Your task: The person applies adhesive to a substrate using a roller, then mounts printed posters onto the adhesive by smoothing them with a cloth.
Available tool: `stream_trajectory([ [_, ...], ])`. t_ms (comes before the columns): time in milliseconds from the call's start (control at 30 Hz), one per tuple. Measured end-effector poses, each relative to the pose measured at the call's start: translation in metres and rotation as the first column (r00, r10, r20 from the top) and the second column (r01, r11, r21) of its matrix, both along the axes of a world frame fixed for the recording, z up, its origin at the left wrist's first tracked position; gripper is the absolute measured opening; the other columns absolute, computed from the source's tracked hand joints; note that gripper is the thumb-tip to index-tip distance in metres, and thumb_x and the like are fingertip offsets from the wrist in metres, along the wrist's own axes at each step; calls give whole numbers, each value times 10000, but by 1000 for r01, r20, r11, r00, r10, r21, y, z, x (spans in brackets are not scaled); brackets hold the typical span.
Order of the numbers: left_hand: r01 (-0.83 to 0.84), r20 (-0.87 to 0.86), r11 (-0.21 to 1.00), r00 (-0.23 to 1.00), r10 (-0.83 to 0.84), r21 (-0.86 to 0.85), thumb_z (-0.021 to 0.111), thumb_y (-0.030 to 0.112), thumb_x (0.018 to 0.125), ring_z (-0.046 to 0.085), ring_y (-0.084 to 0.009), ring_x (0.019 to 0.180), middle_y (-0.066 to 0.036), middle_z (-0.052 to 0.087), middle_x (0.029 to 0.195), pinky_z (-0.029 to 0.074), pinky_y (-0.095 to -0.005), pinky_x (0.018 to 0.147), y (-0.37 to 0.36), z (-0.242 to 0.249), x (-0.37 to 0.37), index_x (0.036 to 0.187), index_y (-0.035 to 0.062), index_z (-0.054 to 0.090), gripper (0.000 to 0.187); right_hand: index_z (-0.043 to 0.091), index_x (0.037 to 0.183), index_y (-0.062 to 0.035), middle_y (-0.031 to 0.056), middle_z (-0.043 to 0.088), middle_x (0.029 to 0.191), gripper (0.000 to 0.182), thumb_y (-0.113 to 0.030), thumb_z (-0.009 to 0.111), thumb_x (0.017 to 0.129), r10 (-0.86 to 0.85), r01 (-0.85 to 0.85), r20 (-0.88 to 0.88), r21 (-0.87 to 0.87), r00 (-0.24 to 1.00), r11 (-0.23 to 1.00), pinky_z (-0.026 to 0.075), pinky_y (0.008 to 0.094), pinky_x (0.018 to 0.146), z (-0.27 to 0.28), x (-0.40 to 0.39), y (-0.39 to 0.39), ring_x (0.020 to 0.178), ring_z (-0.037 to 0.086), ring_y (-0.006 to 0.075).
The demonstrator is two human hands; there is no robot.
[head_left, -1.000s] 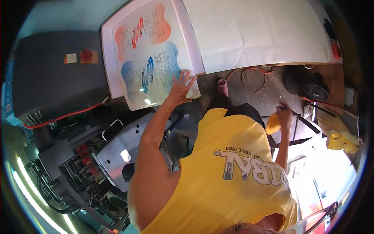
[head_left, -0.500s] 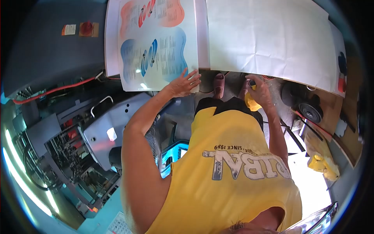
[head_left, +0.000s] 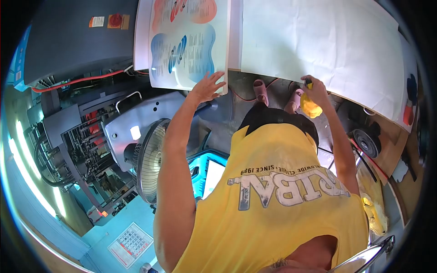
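My left hand [head_left: 208, 87] is open, its fingers spread over the near right corner of a printed sheet [head_left: 184, 81]. Red and blue wavy panels with small text and slipper-like pictures cover that sheet, which lies on a stack at the table edge. My right hand [head_left: 317, 92] is closed around a yellow thing with a dark top [head_left: 311, 108], beside the near edge of a table covered in white paper [head_left: 327, 50]. What exactly this yellow thing is, I cannot tell.
A grey standing fan [head_left: 152, 161] and a machine with a metal side panel [head_left: 132, 129] stand at my left. A red cable [head_left: 82, 81] runs along the dark cabinet [head_left: 82, 50]. A black wheel-like part [head_left: 366, 142] sits under the table at right. A calendar [head_left: 130, 245] lies lower left.
My left hand has lifted slightly and shifted back from the sheet's corner. The right hand has moved right with the yellow thing. The whole view has shifted, showing more of the fan.
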State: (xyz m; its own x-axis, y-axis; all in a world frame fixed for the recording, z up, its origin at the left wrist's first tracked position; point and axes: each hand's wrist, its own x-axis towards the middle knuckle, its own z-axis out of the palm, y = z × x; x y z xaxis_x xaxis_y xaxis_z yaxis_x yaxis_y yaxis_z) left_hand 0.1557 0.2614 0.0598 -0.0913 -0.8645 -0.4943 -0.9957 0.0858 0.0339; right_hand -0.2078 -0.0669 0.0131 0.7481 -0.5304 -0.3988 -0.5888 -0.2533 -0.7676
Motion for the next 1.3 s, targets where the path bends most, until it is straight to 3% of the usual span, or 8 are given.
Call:
stream_trajectory([
  [167, -211, -2, 976, 977, 212, -46, 850, 356, 769, 376, -307, 1414, -131, 407, 1501, 361, -551, 1097, -11, -2, -16, 1313, 204, 613, 613, 689, 1189, -96, 174, 731, 975, 367, -196, 755, 842, -5, 4, -4, -100, 1000, 995, 543, 393, 859, 14, 3, -22, 939, 710, 325],
  [267, -292, -29, 952, 956, 291, -90, 846, 394, 767, 344, -320, 1430, -126, 374, 1514, 338, -666, 1090, -1, -33, -7, 1322, 226, 578, 638, 693, 1187, -96, 168, 728, 951, 369, -201, 757, 840, -57, 56, -6, -87, 998, 995, 543, 393, 841, 21, 3, -17, 905, 710, 307],
  [467, -762, -165, 613, 646, 746, -211, 916, 393, 650, 191, -526, 1473, -187, 184, 1610, 298, -816, 1028, 4, -28, -31, 1540, 261, 308, 1086, 698, 1176, -89, 169, 725, 933, 353, -205, 742, 845, 27, -30, -21, -133, 999, 991, 544, 393, 839, 19, 14, 11, 894, 710, 304],
  [867, -812, -368, 547, 581, 726, -202, 837, 215, 676, 19, -639, 1461, -251, 41, 1641, 305, -788, 1060, 20, -63, -28, 1593, 259, 198, 1119, 699, 1172, -86, 162, 722, 907, 341, -213, 750, 860, 59, -75, -83, -202, 995, 976, 539, 397, 845, 46, 49, 6, 888, 709, 314],
  [967, -795, -355, 575, 603, 714, -192, 778, 226, 703, 89, -639, 1456, -289, 141, 1620, 330, -709, 1109, 22, -61, -21, 1583, 151, 241, 1034, 698, 1175, -94, 162, 725, 930, 342, -219, 752, 862, 68, -86, -108, -175, 992, 981, 539, 400, 862, 50, 54, 11, 914, 707, 318],
  [1067, -711, -314, 674, 698, 644, -200, 732, 250, 718, 376, -563, 1387, -340, 398, 1487, 427, -587, 1092, 19, -42, -12, 1425, 1, 468, 794, 695, 1179, -100, 169, 726, 960, 345, -225, 753, 862, 101, -118, -107, -167, 989, 979, 538, 406, 877, 51, 61, 13, 942, 703, 322],
  [1167, -724, -362, 686, 662, 656, -80, 714, 262, 739, 646, -460, 1123, -301, 645, 1193, 539, -522, 950, 14, -6, -13, 1164, -49, 633, 533, 690, 1184, -104, 171, 728, 990, 350, -220, 755, 860, 141, -158, -100, -177, 985, 971, 538, 410, 885, 53, 71, 14, 967, 700, 326],
  [1300, -693, -88, 710, 720, 688, -121, 701, 179, 777, 730, -334, 889, -198, 717, 978, 597, -454, 738, 13, 13, -33, 996, -16, 675, 295, 685, 1191, -107, 165, 732, 1033, 357, -205, 762, 856, 172, -183, -80, -163, 982, 970, 536, 409, 898, 58, 88, 17, 1008, 695, 333],
])
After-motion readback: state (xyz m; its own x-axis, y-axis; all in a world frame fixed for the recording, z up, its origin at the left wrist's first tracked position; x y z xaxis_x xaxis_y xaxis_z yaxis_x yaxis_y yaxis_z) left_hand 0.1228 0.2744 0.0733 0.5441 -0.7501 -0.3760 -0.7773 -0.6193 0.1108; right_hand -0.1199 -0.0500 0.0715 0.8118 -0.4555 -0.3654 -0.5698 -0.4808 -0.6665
